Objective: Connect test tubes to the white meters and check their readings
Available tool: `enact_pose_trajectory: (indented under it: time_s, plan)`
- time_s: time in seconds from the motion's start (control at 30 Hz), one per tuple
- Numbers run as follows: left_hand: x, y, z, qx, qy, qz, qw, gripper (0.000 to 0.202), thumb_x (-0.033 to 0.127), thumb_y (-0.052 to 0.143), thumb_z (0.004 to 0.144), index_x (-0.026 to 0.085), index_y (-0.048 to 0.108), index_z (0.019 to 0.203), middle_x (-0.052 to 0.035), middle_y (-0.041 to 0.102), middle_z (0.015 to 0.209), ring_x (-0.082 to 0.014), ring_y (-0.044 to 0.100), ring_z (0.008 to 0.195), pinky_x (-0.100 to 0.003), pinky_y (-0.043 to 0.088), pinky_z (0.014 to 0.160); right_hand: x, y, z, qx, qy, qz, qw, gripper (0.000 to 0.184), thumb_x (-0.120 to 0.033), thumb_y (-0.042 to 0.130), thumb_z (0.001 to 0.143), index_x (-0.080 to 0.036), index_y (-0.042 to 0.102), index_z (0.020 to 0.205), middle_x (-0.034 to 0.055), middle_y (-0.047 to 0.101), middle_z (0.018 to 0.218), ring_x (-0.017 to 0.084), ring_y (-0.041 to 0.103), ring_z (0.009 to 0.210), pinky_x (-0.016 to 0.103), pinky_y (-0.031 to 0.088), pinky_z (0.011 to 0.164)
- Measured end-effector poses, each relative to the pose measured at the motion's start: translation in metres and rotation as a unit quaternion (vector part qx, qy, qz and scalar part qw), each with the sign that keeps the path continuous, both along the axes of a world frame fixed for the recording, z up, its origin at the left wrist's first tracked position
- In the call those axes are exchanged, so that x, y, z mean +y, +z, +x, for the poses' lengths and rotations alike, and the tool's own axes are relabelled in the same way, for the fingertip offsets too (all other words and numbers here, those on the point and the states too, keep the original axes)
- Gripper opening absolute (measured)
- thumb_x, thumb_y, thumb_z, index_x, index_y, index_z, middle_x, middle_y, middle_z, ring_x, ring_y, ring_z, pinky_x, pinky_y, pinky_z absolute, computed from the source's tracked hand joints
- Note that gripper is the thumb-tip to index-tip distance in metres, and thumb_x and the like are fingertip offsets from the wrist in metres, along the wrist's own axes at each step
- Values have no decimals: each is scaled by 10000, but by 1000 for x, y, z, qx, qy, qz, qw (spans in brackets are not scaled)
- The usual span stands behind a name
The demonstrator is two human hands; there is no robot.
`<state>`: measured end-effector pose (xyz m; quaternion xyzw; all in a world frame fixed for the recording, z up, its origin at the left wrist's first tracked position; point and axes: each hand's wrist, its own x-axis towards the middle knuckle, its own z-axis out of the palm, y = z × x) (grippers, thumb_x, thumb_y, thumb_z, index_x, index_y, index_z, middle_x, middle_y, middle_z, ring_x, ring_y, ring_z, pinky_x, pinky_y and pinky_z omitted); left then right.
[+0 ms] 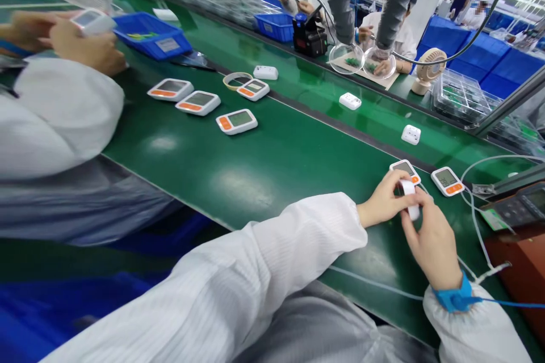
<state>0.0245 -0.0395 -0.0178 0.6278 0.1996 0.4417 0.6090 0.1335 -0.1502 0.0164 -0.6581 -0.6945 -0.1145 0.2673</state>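
My left hand [386, 197] and my right hand [432, 238] meet at the right of the bench, both closed on a small white plastic device [410, 199]. The device is held edge-on, so its face is mostly hidden. Just behind the fingers lies a white LCD device with orange buttons [404, 170], partly covered by my left hand. A similar LCD device [447, 181] with digits on its screen lies to the right. A blue wrist strap [457, 295] circles my right wrist.
Several more LCD devices [237, 121] lie on the green bench [298, 153] to the left, near a blue tray [151, 37]. White cables [474, 221] run beside an orange-red box [517, 261]. A co-worker's hands [85, 45] hold another device at far left.
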Motion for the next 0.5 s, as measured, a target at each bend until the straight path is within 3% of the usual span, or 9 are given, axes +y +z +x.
enact_pose_trajectory:
  time_s: [0.13, 0.23, 0.33, 0.4, 0.5]
  plan:
    - [-2, -5, 2, 2, -64, 22, 998, 434, 491, 552, 920, 173, 561, 1215, -123, 592, 1227, -202, 589, 1019, -341, 499, 868, -3, -8, 20, 35, -82, 21, 996, 420, -405, 407, 1007, -141, 567, 1290, 143, 675, 1039, 283, 629, 857, 385, 474, 746]
    - [2, -6, 3, 9, -16, 27, 999, 391, 452, 500, 948, 173, 572, 1213, -129, 582, 1266, -182, 604, 988, -333, 513, 855, -4, -11, 49, 78, -151, 19, 985, 487, -504, 451, 965, -130, 618, 1229, 128, 688, 940, 267, 619, 725, 369, 460, 679]
    - [13, 0, -1, 29, 39, 56, 997, 304, 393, 535, 924, 168, 620, 1111, -103, 623, 1155, -162, 614, 913, -308, 520, 810, -4, -16, 76, 121, -204, -14, 971, 484, -534, 466, 937, -150, 664, 1155, 86, 678, 795, 245, 592, 619, 338, 427, 604]
    - [22, 7, -8, 47, 69, 100, 992, 241, 350, 542, 910, 166, 643, 1027, -87, 642, 1065, -165, 615, 901, -295, 518, 778, -3, -20, 88, 109, -211, -30, 971, 454, -514, 451, 934, -155, 694, 1068, 86, 669, 759, 258, 593, 642, 345, 425, 609]
    - [42, 16, -26, 81, 129, 198, 968, 194, 316, 523, 910, 173, 653, 933, -74, 663, 968, -182, 615, 921, -319, 506, 817, 0, -22, 92, 43, -190, 5, 981, 438, -496, 458, 922, -133, 694, 990, 144, 672, 889, 313, 609, 831, 414, 461, 721]
